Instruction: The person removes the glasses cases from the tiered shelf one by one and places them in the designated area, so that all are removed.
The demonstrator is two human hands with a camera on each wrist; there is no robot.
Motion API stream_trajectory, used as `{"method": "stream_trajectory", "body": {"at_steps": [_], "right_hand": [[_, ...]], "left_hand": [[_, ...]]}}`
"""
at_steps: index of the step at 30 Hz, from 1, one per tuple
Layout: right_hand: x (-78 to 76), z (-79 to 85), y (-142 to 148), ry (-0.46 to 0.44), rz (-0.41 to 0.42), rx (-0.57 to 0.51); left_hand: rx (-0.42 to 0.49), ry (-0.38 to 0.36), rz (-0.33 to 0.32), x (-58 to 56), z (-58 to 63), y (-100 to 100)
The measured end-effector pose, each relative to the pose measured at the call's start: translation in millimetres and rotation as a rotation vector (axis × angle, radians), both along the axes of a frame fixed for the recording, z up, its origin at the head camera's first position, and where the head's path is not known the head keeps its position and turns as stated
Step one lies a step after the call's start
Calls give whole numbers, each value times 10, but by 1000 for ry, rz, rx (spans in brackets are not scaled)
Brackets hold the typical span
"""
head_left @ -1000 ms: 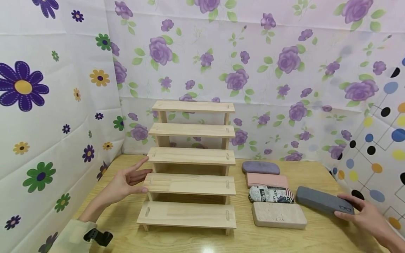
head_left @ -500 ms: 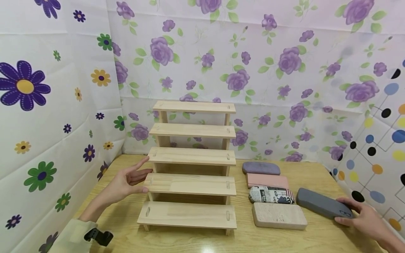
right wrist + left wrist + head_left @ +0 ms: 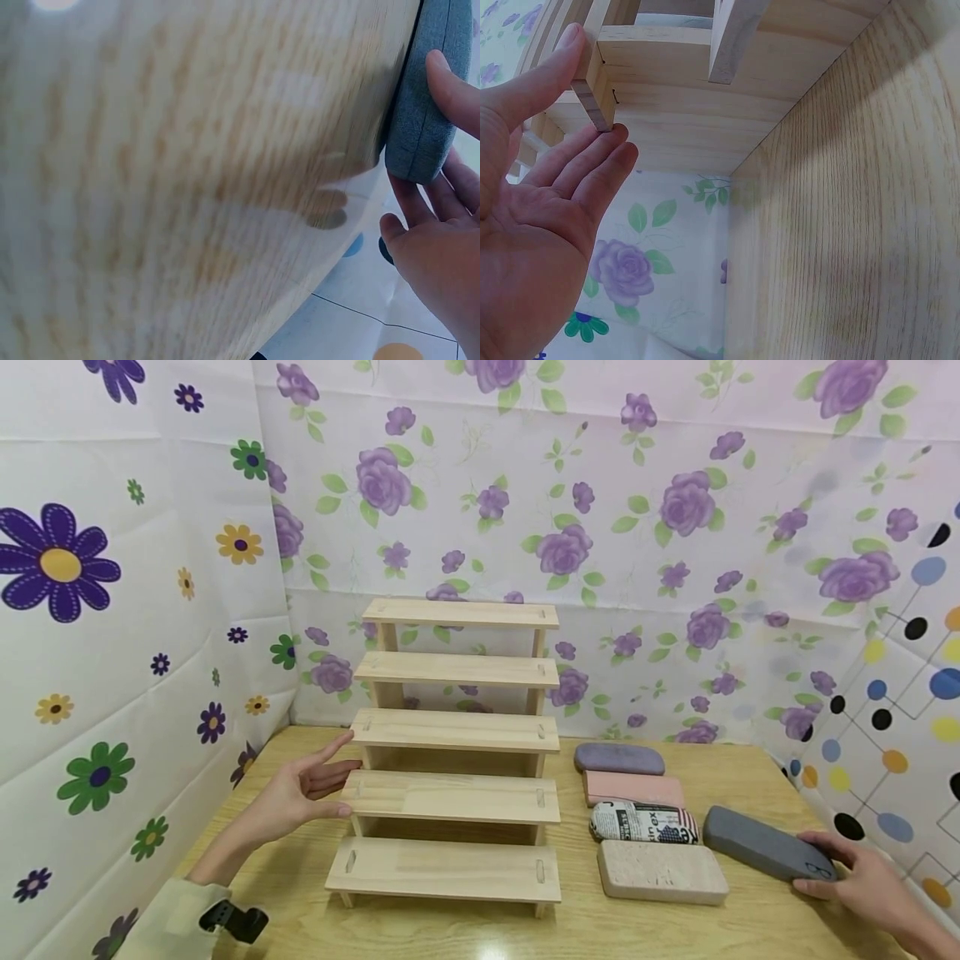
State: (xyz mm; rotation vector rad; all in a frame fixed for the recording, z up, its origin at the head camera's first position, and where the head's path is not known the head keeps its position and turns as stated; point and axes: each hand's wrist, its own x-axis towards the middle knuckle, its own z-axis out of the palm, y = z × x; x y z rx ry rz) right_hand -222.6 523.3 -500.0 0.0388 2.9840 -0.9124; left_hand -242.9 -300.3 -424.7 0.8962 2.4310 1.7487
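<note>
A light wooden stepped rack (image 3: 442,857) stands on the table, its bare shelves rising toward the back. At its left side, my left hand (image 3: 296,789) holds the end of the second shelf from the bottom, thumb in front and fingers behind; the index fingertip meets the shelf above. That shelf end (image 3: 592,97) also shows in the left wrist view. On the right, my right hand (image 3: 870,881) grips the near end of a dark grey glasses case (image 3: 761,842) marked with a small glasses outline. Thumb and fingers lie on opposite sides of the case (image 3: 421,127), which lies slanted on the table.
Left of the grey case, other cases form a column: purple (image 3: 618,758), pink (image 3: 632,787), newsprint-patterned (image 3: 637,821) and beige (image 3: 662,870). The wood-grain table (image 3: 585,931) is bounded by a flowered back cloth (image 3: 465,527) and patterned side cloths.
The right hand and grey glasses case shifted slightly toward me, the case turning a little, then stayed still over the last half second. The left hand keeps its place on the rack.
</note>
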Motion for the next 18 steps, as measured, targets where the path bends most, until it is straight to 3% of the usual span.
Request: {"method": "stream_trajectory", "body": {"at_steps": [6, 12, 16, 18], "right_hand": [[-10, -4, 17, -12, 7, -7], [30, 143, -82, -25, 8, 24], [50, 343, -360, 61, 51, 92], [53, 456, -578, 145, 106, 109]], "left_hand": [[0, -4, 1, 3, -7, -1], [-2, 5, 1, 1, -3, -10], [1, 5, 10, 4, 26, -44], [-14, 15, 68, 13, 61, -68]]}}
